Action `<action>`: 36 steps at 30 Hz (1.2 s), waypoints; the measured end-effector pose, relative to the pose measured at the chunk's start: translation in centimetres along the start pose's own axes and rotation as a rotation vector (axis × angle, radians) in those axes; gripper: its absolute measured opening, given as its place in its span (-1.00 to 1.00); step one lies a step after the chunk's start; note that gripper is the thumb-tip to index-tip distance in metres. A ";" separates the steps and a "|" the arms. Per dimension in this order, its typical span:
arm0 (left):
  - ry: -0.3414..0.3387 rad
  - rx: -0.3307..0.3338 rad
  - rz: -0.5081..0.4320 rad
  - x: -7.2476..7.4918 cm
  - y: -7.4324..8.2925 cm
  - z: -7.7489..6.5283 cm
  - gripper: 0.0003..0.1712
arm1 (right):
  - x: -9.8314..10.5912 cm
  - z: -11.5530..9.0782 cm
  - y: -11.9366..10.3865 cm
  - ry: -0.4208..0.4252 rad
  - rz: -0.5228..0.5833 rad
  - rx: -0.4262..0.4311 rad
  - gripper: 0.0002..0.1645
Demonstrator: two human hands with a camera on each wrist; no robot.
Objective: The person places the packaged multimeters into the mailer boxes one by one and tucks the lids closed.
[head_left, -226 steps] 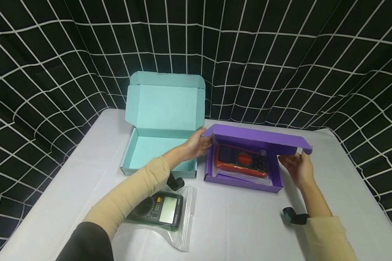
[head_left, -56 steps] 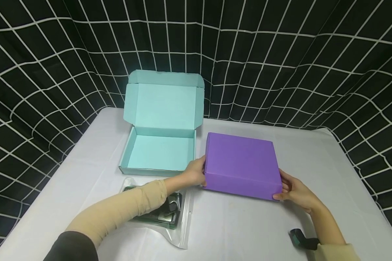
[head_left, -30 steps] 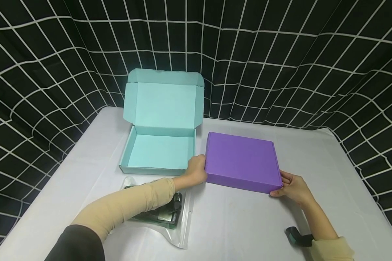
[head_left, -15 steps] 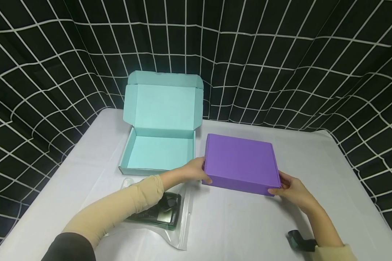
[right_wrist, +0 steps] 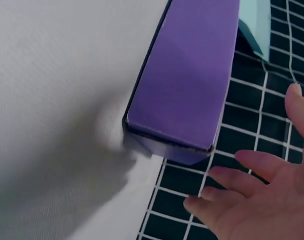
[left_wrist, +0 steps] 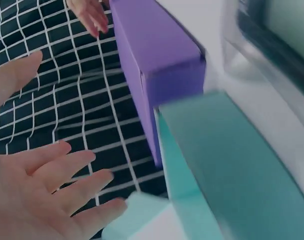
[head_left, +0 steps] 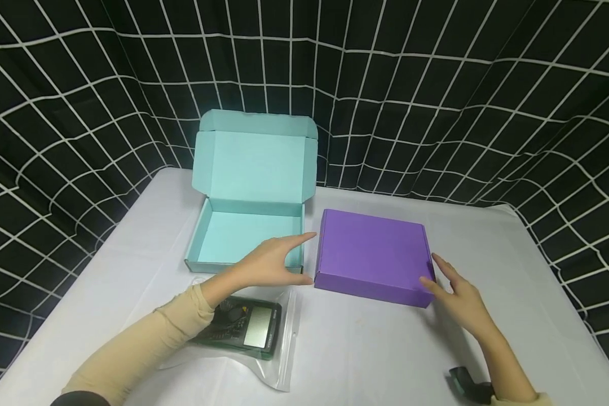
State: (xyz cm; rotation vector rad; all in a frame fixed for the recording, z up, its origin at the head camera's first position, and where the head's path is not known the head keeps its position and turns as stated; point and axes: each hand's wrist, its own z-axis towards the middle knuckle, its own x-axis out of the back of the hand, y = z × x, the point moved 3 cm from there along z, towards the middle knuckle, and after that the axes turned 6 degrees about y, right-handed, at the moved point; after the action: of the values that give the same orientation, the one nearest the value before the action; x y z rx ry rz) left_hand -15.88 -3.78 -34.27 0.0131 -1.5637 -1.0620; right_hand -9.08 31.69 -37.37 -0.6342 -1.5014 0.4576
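Note:
A closed purple cardboard box [head_left: 375, 254] lies on the white table, its lid down. My left hand [head_left: 269, 264] is just off the box's left side, thumb and fingers spread, holding nothing. In the left wrist view that hand [left_wrist: 47, 187] shows its palm with fingers extended. At the opposite end, my right hand [head_left: 462, 301] has its fingers extended beside the right side, and its thumb overlaps the front corner. The right wrist view shows a gap between this hand [right_wrist: 256, 195] and the purple box [right_wrist: 186, 75]. Whatever lies inside the box is hidden.
Left of the purple box stands a teal box [head_left: 259, 166] with its lid raised and nothing inside. In front of it, a green-edged digital multimeter [head_left: 257, 327] lies in a clear zip bag [head_left: 286, 361], partly under my left forearm. A black cloth with white grid lines [head_left: 411, 84] hangs behind.
The purple box's lid, raised earlier over a red multimeter, has come down. Both hands gripped the closed box's sides, then let go; the left has drawn back leftward and the right has loosened.

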 end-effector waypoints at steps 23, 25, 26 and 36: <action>0.113 0.002 0.518 2.3 -6.0 -6.3 0.23 | -3.9 0.5 -3.8 0.044 -0.124 0.292 -0.01; 0.105 0.009 0.496 2.7 -6.3 -6.9 0.24 | -4.2 0.7 -4.3 0.051 -0.123 0.305 0.01; 0.097 0.010 0.474 2.9 -6.3 -7.2 0.25 | -4.4 0.7 -4.6 0.049 -0.126 0.310 0.03; -0.028 -0.007 0.341 1.9 -5.0 -10.1 0.17 | -6.2 1.8 -7.9 0.007 -0.094 0.341 0.24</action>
State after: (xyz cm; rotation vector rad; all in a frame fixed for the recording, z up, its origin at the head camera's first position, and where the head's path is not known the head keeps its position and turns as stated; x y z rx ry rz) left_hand -11.14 -13.88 -36.90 -0.2656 -1.5215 -0.8011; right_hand -11.92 21.89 -37.19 -0.2959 -1.3973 0.6213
